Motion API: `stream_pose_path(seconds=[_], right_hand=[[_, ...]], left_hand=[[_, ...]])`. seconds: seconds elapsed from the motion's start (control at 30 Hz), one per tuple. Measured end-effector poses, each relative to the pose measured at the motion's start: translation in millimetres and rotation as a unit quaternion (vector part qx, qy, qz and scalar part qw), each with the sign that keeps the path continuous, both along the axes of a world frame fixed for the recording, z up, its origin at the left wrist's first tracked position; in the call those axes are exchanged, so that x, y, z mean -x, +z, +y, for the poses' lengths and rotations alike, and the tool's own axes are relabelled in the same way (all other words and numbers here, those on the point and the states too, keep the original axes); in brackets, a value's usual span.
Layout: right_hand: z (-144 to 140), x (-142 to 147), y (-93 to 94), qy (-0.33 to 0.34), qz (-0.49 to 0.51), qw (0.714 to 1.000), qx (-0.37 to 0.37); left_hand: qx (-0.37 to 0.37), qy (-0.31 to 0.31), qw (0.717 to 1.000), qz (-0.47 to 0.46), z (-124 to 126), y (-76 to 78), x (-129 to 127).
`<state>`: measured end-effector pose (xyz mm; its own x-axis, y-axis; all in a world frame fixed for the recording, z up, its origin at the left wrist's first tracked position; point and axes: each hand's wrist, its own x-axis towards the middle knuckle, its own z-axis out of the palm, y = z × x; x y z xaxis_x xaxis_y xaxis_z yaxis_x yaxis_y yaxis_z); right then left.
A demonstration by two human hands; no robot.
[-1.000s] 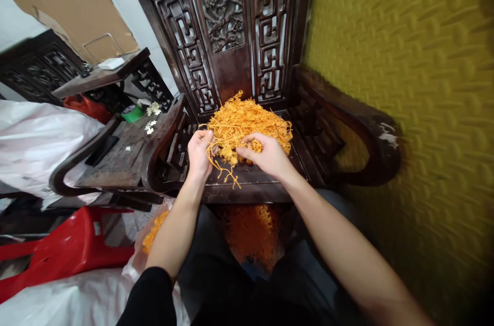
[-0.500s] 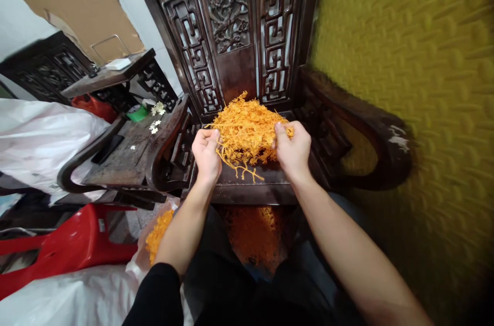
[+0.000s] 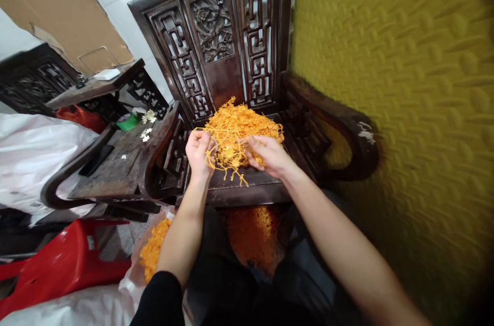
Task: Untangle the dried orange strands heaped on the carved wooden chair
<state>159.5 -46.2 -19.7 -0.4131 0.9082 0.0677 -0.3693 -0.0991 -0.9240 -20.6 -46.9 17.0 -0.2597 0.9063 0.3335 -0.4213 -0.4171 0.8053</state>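
Note:
A heap of thin, branching orange strands (image 3: 247, 120), like plastic twigs, lies on the seat of a dark carved wooden chair (image 3: 247, 195). At the heap's left edge my left hand (image 3: 198, 154) is closed on a few orange strands (image 3: 231, 169), whose forked ends hang over the seat's front. My right hand (image 3: 268, 155) is at the front of the heap, its fingers curled in among the orange pieces. What those fingers hold is hidden by the hand and the strands.
More orange pieces (image 3: 154, 246) fill a bag low on the left, beside a red plastic stool (image 3: 65, 259). A second wooden chair (image 3: 111, 177) bears a green tape roll (image 3: 127, 121) and small pale pieces. A yellow textured surface (image 3: 393, 58) rises on the right.
My right hand has moved left across the heap, closer to my left hand. My left hand keeps its hold on the strands. The whole view has shifted a little.

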Motion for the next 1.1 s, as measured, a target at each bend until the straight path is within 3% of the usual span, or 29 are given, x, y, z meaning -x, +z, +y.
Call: stream_pose_path(seconds=[0.07, 0.13, 0.27, 0.37, 0.47, 0.6, 0.67, 0.73, 0.8, 0.87, 0.9, 0.97, 1.03, 1.1], right_hand=[[-5.5, 3.8, -1.7, 0.085, -0.034, 0.996, -0.004], [-7.4, 6.3, -2.3, 0.102, -0.072, 0.992, -0.026], [-8.5, 8.5, 3.3, 0.02, -0.172, 0.98, -0.096], [-8.0, 1.1, 8.7, 0.002, -0.268, 0.953, -0.139], [-5.5, -9.2, 10.8, -0.019, -0.394, 0.895, -0.208], [-4.9, -7.1, 11.0, -0.129, -0.564, 0.763, -0.29], [-7.1, -1.5, 10.9, -0.175, -0.612, 0.71, -0.3], [-8.1, -1.0, 9.6, -0.208, -0.639, 0.677, -0.301], [-4.7, -10.3, 6.2, -0.242, -0.653, 0.662, -0.278], [3.2, -27.1, 0.9, -0.293, -0.647, 0.666, -0.23], [7.7, -35.5, -1.9, -0.312, -0.63, 0.684, -0.196], [14.4, -45.7, -5.7, -0.299, -0.55, 0.769, -0.124], [14.3, -43.0, -5.9, -0.227, -0.42, 0.876, -0.073], [7.7, -30.9, -2.9, -0.148, -0.285, 0.945, -0.062]], left_hand=[[0.001, 0.026, 1.0, 0.01, 4.6, -2.3, 1.7], [-0.005, 0.057, 0.998, 0.03, 8.4, -5.9, 3.1], [-0.027, 0.127, 0.987, 0.097, 14.8, -14.9, 6.7], [-0.036, 0.2, 0.971, 0.124, 21.4, -18.5, 17.0], [-0.021, 0.266, 0.952, 0.152, 28.9, -21.2, 28.3], [-0.002, 0.296, 0.935, 0.197, 36.1, -28.0, 26.3], [0.004, 0.303, 0.926, 0.226, 38.7, -29.5, 23.3], [0.008, 0.314, 0.914, 0.257, 41.5, -27.2, 27.4], [0.007, 0.347, 0.904, 0.25, 44.3, -21.0, 40.5], [0.001, 0.389, 0.901, 0.19, 45.5, -13.4, 56.9], [-0.003, 0.402, 0.903, 0.153, 44.8, -10.2, 63.0], [-0.004, 0.37, 0.922, 0.113, 40.1, -7.0, 66.2], [0.001, 0.284, 0.953, 0.106, 31.8, -7.5, 56.3], [0.001, 0.209, 0.972, 0.102, 22.5, -8.8, 39.8]])
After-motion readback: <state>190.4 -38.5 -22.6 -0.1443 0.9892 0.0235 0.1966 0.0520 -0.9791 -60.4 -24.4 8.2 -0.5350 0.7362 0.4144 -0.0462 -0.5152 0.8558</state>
